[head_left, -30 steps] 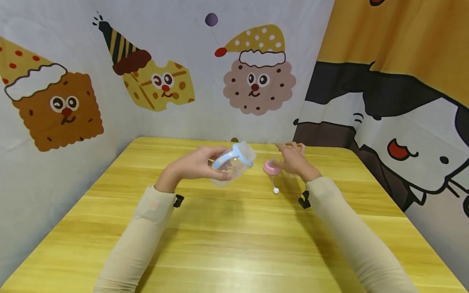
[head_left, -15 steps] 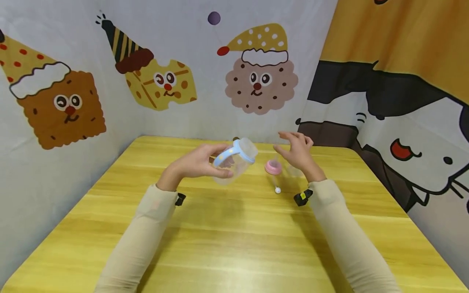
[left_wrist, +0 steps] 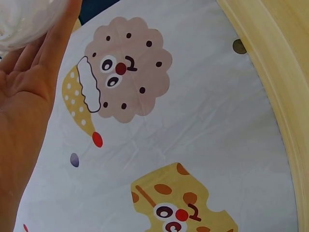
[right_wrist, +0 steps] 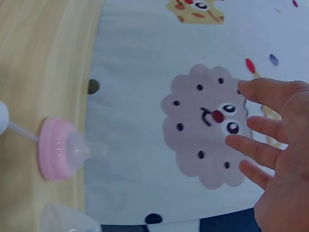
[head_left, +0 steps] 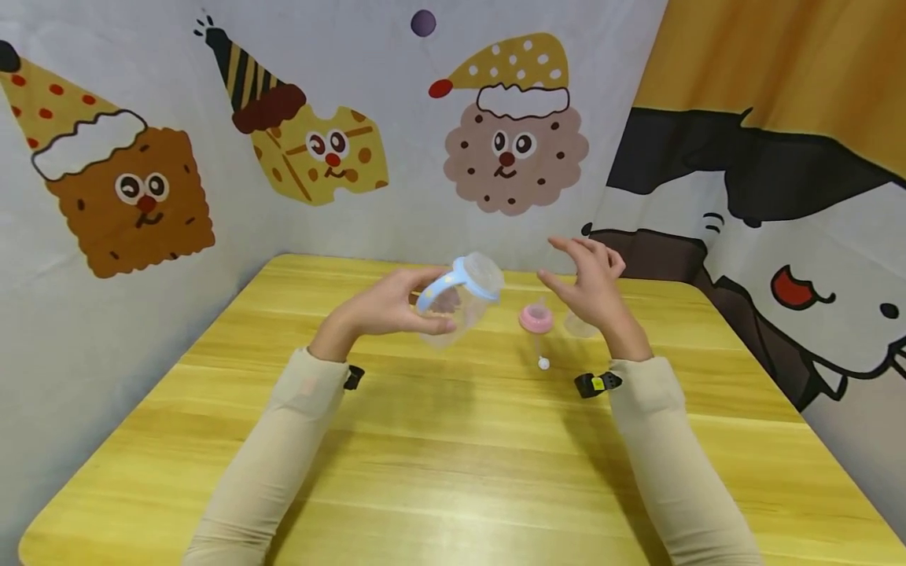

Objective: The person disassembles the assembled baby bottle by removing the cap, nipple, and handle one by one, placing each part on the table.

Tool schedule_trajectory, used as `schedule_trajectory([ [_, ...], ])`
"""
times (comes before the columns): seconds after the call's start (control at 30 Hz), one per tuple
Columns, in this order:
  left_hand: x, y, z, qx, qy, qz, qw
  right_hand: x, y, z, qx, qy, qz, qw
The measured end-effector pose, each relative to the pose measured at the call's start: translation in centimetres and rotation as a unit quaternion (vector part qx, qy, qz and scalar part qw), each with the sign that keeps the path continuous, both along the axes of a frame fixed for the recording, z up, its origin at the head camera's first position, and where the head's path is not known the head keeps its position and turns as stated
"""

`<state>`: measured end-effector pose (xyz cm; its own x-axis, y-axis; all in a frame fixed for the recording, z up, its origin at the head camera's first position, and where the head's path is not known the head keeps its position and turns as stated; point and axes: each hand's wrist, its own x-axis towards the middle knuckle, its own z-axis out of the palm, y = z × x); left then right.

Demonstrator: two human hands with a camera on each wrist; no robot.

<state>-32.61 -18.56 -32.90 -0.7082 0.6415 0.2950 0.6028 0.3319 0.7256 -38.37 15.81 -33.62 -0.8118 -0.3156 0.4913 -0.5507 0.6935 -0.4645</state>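
Observation:
My left hand (head_left: 382, 305) grips a clear baby bottle (head_left: 467, 310) with a pale blue handle (head_left: 444, 284). The bottle is held above the table, its top tilted up to the right. In the left wrist view only part of the clear bottle (left_wrist: 29, 21) shows, by the fingers. Right of it, my right hand (head_left: 593, 287) hovers with spread fingers and nothing in them. Below that hand, a pink nipple collar (head_left: 536, 318) with a clear nipple (right_wrist: 79, 151) sits on the table. From it runs a thin straw with a white ball end (head_left: 543, 363).
A clear dome cap (head_left: 580, 325) stands on the wooden table (head_left: 453, 464), right of the pink collar. Behind the table hangs a white cloth (head_left: 340, 228) printed with cartoon figures. A yellow and black printed curtain (head_left: 764, 71) hangs at the right.
My right hand has moved up and away from the pink nipple collar, and the clear cap now shows beneath it. My left hand keeps its hold on the bottle with little movement.

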Motion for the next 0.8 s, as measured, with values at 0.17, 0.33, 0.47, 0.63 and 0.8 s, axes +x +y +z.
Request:
schedule_trajectory([
  [0.17,-0.1,-0.1,0.3,0.009,0.033,0.011,0.9993,1.2,-0.3,1.5,0.000,0.018,0.018,0.9997],
  [0.33,-0.1,-0.2,0.6,0.009,0.043,0.010,0.9990,2.0,-0.8,2.7,0.018,-0.007,0.051,0.9985],
  [0.47,-0.1,-0.2,0.6,0.018,0.051,0.011,0.9984,2.4,-1.3,3.2,0.020,-0.037,0.079,0.9960],
  [0.63,0.3,0.0,0.6,0.042,0.065,0.006,0.9970,2.6,-1.8,2.9,0.010,-0.070,0.119,0.9903],
  [0.8,0.3,0.4,0.3,0.054,0.078,-0.001,0.9955,3.0,-2.1,2.1,-0.018,-0.082,0.161,0.9833],
])
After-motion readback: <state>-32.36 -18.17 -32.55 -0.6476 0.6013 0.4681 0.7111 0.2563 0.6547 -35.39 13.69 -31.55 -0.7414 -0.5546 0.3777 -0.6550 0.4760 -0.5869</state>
